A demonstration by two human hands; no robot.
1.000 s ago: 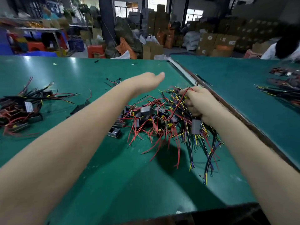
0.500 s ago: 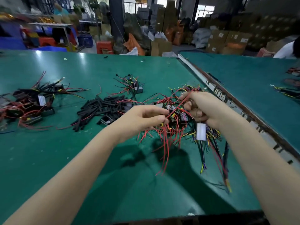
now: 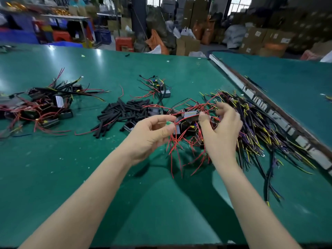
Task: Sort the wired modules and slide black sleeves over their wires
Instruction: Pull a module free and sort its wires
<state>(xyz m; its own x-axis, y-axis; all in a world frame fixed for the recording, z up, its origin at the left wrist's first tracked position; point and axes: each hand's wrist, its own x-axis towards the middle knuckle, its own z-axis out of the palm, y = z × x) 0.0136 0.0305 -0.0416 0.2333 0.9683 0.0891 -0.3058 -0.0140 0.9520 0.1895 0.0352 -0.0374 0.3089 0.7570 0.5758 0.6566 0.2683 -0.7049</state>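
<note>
Red wires [image 3: 177, 139] are pinched by the curled left hand [image 3: 150, 136] above the module tangle [image 3: 233, 126] near the bench's [image 3: 89, 177] right edge, while nothing is visibly gripped by the loosely curled right hand [image 3: 221, 130].

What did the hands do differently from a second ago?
The left hand came back from its reach across the table and now pinches red wires at the tangled pile. The right hand let go of the wire bundle with the white-labelled module that it was lifting, and its fingers have loosened. The black sleeves and the sorted pile at the left stayed put.
</note>
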